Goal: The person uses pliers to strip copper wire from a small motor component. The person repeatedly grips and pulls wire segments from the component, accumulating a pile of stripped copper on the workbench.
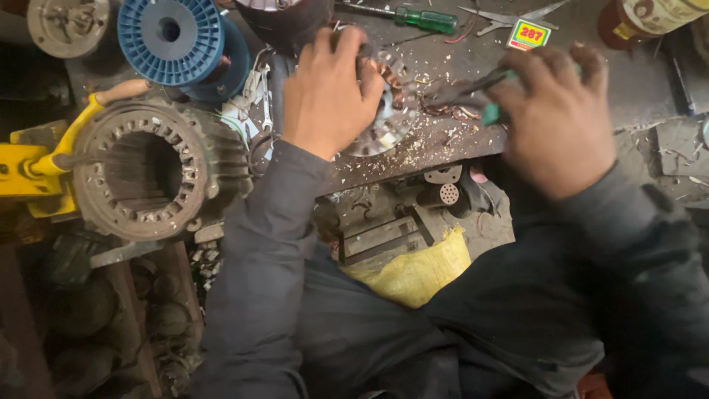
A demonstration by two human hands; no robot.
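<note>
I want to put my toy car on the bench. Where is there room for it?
The barest patch is the bench top between the small card and the red can. Another strip lies right of the right hand, though scraps dot it. Between the left hand and right hand it is crowded with copper wire and shavings.

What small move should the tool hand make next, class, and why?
Probably lever the green-handled tool in the right hand further under the copper wire. The left hand already steadies the stator, and loosened strands and scraps lie beside it on the bench.
</note>
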